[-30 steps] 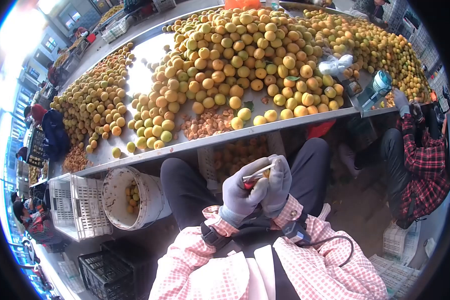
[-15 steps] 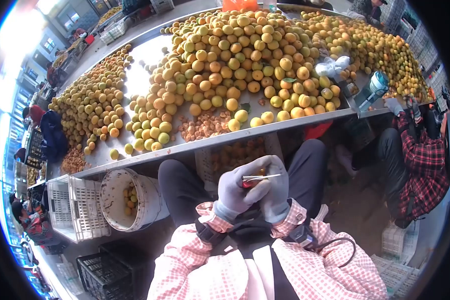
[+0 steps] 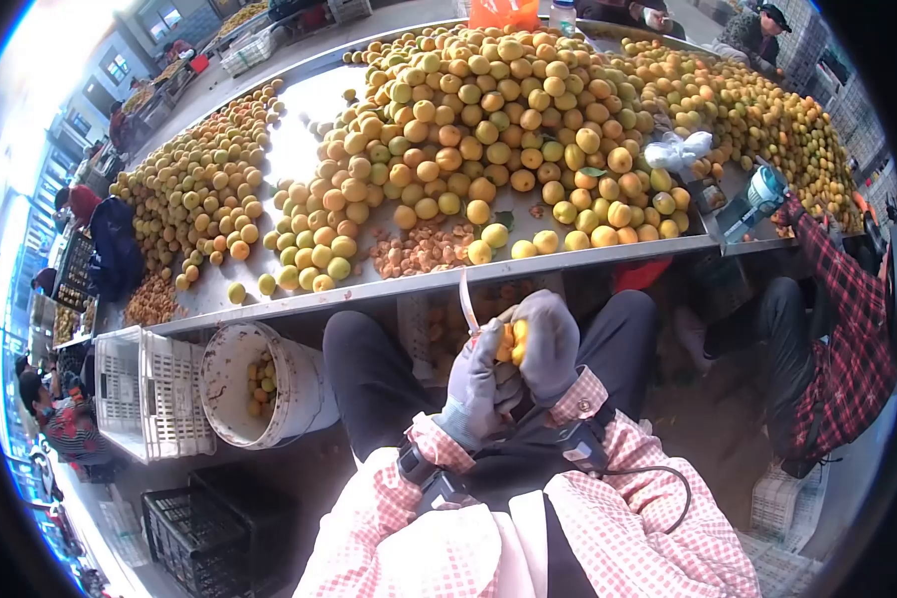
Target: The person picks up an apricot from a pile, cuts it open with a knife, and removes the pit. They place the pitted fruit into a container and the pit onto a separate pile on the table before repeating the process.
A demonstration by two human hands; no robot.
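My gloved left hand is closed around a small knife, whose blade points up past the thumb towards the table edge. Pressed between both hands is a yellow-orange apricot, which looks split into two parts. My gloved right hand wraps round its right side and hides much of it. Both hands are over my lap, just short of the table. Below the table edge, a crate with orange fruit in it is partly hidden behind my hands.
A metal table bears heaped apricots and a pile of pits. A white bucket and white crates stand left. Black crates lie below. A bottle and a co-worker in plaid are right.
The knife blade has swung from pointing right to pointing up. An apricot now shows between my hands, which have parted slightly. The co-worker's arm at right has reached up to the bottle.
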